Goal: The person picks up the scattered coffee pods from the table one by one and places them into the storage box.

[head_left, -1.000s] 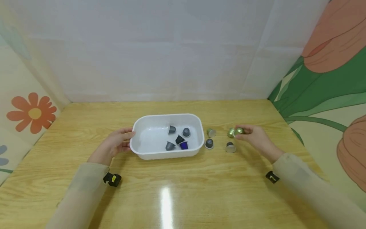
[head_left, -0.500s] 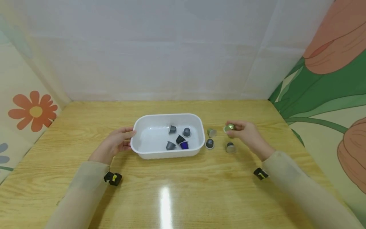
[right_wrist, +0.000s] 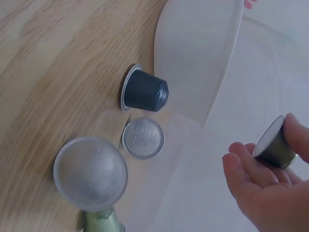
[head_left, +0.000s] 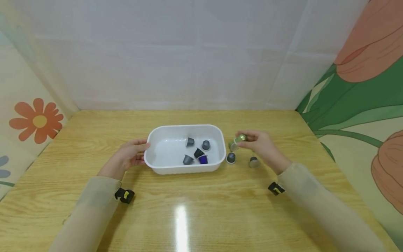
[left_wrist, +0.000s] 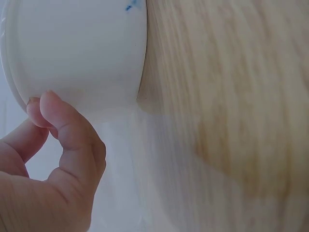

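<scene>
At the left end of a white plastic tray [head_left: 163,171], my left hand [head_left: 128,158] grips the rim, thumb on the edge and fingers against the outer wall [left_wrist: 82,53]. My right hand [head_left: 262,145] pinches a green coffee capsule [head_left: 241,137], held up just right of the tray; in the right wrist view the capsule [right_wrist: 276,149] sits between thumb and fingers. Below it lies another pale green capsule [head_left: 232,146], its silver lid [right_wrist: 143,138] showing. A dark capsule [head_left: 231,158] stands by the tray's right end. Another capsule [head_left: 254,162] lies on its side under the right hand.
Inside the tray are several capsules, among them grey ones [head_left: 188,160], a black one [head_left: 198,153] and a purple one [head_left: 203,159]. One more green capsule [right_wrist: 101,221] shows at the bottom of the right wrist view. The wooden table [head_left: 151,217] meets a white backdrop.
My right hand has moved left toward the tray, carrying the green capsule. The left hand and the tray have stayed in place.
</scene>
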`<state>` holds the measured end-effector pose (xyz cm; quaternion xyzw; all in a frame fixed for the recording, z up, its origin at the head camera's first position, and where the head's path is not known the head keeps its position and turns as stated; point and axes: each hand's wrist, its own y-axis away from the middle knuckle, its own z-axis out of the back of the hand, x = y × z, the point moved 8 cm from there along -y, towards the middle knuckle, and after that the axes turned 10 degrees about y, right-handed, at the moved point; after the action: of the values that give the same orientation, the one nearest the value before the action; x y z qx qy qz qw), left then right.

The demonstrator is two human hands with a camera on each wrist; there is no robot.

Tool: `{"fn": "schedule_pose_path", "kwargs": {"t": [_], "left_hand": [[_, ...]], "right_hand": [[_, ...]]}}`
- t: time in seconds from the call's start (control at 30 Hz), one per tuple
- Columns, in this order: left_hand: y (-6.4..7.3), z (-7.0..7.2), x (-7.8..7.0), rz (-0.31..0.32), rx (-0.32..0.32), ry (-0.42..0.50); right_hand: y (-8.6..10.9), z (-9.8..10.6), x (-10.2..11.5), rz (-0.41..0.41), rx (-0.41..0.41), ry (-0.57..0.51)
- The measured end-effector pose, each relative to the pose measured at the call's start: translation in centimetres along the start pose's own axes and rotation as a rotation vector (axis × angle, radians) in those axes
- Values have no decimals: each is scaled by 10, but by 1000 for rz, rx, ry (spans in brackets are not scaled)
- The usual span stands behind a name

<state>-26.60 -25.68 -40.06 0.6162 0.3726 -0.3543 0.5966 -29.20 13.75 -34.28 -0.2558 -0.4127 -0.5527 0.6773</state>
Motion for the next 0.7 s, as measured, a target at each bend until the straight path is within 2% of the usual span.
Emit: {"fn": "schedule_pose_path", "kwargs": {"t": [0.7], "left_hand": [[2, -4, -2, -16, 22, 19]], "right_hand": [[-13, -34, 27, -25, 28, -112]]}}
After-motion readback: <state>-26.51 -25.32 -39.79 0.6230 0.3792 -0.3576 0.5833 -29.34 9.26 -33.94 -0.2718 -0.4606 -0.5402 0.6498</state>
